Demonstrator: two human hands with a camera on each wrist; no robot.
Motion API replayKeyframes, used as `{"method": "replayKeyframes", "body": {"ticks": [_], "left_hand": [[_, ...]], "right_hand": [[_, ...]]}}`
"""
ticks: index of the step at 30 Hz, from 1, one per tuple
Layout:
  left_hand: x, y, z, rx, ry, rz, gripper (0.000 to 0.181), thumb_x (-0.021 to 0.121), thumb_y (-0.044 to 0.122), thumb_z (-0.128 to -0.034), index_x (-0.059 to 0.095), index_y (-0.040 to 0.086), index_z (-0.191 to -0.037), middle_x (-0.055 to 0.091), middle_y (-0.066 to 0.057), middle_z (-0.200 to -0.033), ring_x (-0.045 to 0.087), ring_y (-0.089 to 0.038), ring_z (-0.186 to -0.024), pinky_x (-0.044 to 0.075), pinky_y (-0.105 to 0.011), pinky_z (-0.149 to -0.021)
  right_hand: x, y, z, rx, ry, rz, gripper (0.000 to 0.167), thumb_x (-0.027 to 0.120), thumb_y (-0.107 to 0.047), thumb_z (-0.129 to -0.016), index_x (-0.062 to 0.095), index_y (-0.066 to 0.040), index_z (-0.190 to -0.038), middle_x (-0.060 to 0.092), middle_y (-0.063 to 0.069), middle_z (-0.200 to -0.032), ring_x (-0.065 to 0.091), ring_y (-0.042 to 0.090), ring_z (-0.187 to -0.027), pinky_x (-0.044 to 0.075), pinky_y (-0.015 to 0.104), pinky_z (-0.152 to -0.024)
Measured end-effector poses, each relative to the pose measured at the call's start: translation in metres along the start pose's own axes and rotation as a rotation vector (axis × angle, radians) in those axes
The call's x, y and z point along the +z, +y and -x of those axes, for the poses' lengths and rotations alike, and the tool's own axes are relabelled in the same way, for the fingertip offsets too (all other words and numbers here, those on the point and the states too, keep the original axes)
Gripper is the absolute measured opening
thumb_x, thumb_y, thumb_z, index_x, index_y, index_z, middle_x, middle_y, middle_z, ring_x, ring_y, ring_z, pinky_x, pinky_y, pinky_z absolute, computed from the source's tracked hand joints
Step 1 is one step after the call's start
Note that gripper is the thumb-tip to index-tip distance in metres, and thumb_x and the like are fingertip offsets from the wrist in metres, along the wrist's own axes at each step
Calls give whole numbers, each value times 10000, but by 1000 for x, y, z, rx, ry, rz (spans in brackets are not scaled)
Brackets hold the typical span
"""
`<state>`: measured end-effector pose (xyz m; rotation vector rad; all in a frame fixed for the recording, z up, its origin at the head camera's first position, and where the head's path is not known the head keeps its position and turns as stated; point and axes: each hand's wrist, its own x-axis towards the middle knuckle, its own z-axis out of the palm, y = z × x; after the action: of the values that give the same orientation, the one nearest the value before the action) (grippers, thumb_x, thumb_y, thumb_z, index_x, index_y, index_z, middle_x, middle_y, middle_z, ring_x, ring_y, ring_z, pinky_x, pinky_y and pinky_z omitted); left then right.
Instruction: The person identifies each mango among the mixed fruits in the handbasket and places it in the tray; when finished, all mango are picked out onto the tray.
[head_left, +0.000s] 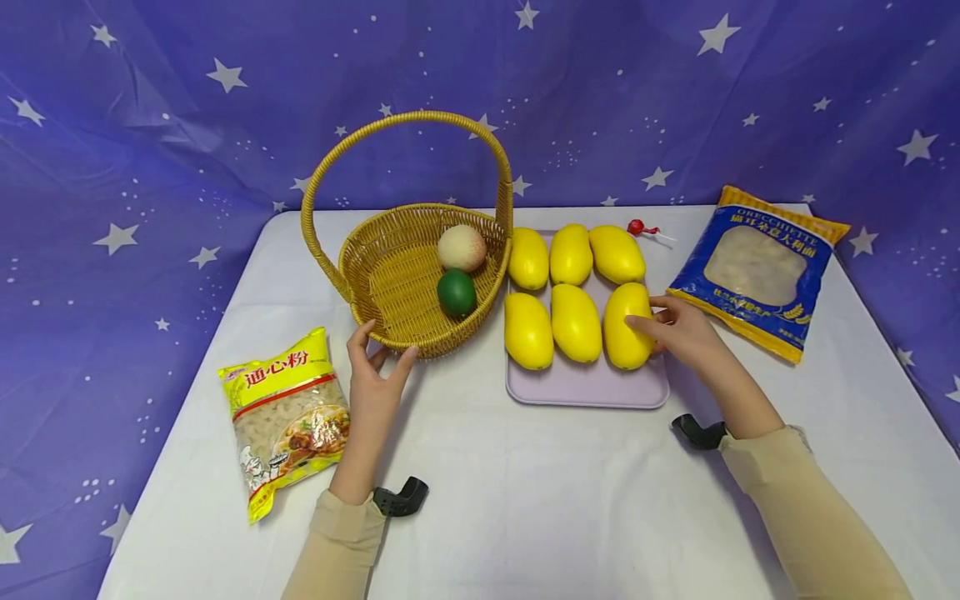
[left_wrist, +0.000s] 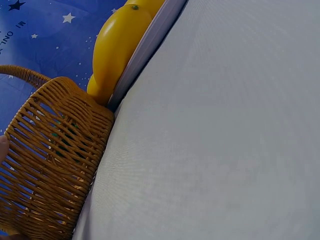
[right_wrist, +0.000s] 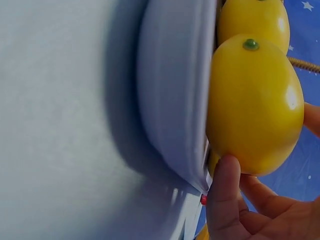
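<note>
A wicker basket (head_left: 390, 283) with a tall hoop handle holds a peach (head_left: 461, 247) and a dark green oval fruit (head_left: 457, 293). My left hand (head_left: 375, 392) touches its front rim with spread thumb and fingers. Several yellow mangoes lie in two rows on a pale purple tray (head_left: 585, 390). My right hand (head_left: 686, 333) grips the front-right mango (head_left: 627, 329), which is still on the tray. In the right wrist view, fingers (right_wrist: 226, 187) press that mango (right_wrist: 255, 105) from one side, with the thumb on the other.
A yellow pasta bag (head_left: 288, 425) lies left of my left hand. At the back right is a blue orecchiette bag (head_left: 757, 267). One red lollipop (head_left: 637, 227) lies behind the tray. White cloth covers the table, before a purple starry backdrop.
</note>
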<state>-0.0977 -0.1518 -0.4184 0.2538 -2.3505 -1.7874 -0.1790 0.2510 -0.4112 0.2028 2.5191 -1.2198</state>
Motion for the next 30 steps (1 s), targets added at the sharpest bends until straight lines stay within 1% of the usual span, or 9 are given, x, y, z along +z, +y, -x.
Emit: {"method": "replayKeyframes", "body": {"ticks": [4, 7, 11, 15, 18, 22, 27, 30], "left_hand": [[0, 0, 0, -2, 0, -3, 667, 654, 216, -941, 247, 141, -1464, 195, -143, -1525, 432, -378, -1277, 438, -487, -971], [0, 1, 1, -7, -1, -5, 672, 653, 217, -941, 244, 127, -1467, 197, -143, -1523, 429, -379, -1279, 444, -486, -966], [0, 2, 1, -14, -2, -7, 673, 652, 222, -942, 243, 132, -1469, 197, -137, -1525, 424, -372, -1285, 450, -477, -960], [0, 3, 1, -5, -6, -16, 670, 647, 223, -946, 237, 143, -1470, 194, -142, -1522, 427, -369, -1283, 458, -474, -949], [0, 3, 2, 6, -8, -21, 671, 644, 220, -947, 230, 143, -1470, 193, -153, -1517, 429, -374, -1279, 461, -479, -945], [0, 3, 2, 9, -10, -20, 668, 645, 218, -947, 232, 143, -1467, 193, -154, -1519, 430, -377, -1279, 455, -485, -952], [0, 2, 2, 11, -9, -13, 673, 647, 212, -945, 235, 116, -1468, 191, -150, -1522, 429, -380, -1280, 453, -484, -952], [-1, 1, 1, 9, -8, -10, 673, 647, 215, -945, 235, 120, -1468, 190, -145, -1524, 428, -377, -1281, 454, -479, -951]], "right_hand": [[0, -2, -1, 11, -17, 23, 950, 611, -636, -844, 300, -4, -1481, 477, 213, -1192, 595, 282, -761, 474, 377, -801], [0, -2, -3, 15, -26, 36, 965, 606, -653, -836, 303, -1, -1480, 483, 213, -1187, 595, 285, -765, 460, 397, -821], [0, -2, -4, 24, -32, 50, 968, 599, -665, -833, 315, 3, -1475, 495, 201, -1163, 590, 276, -774, 462, 383, -807], [-1, -4, -4, 21, -41, 67, 944, 594, -643, -851, 333, 30, -1458, 518, 206, -1148, 591, 264, -789, 480, 364, -788], [-2, -5, -4, 8, -57, 77, 931, 592, -618, -868, 330, 60, -1449, 528, 231, -1168, 598, 261, -809, 503, 365, -788], [-3, -6, -4, 10, -72, 90, 957, 589, -636, -859, 323, 64, -1454, 523, 238, -1192, 601, 263, -826, 508, 365, -797], [-2, -7, -2, 11, -54, 89, 965, 586, -650, -851, 323, 53, -1458, 525, 222, -1167, 602, 264, -809, 510, 355, -773], [-1, -7, -1, 9, -40, 91, 972, 585, -660, -845, 322, 43, -1462, 523, 217, -1151, 600, 265, -798, 511, 360, -765]]}}
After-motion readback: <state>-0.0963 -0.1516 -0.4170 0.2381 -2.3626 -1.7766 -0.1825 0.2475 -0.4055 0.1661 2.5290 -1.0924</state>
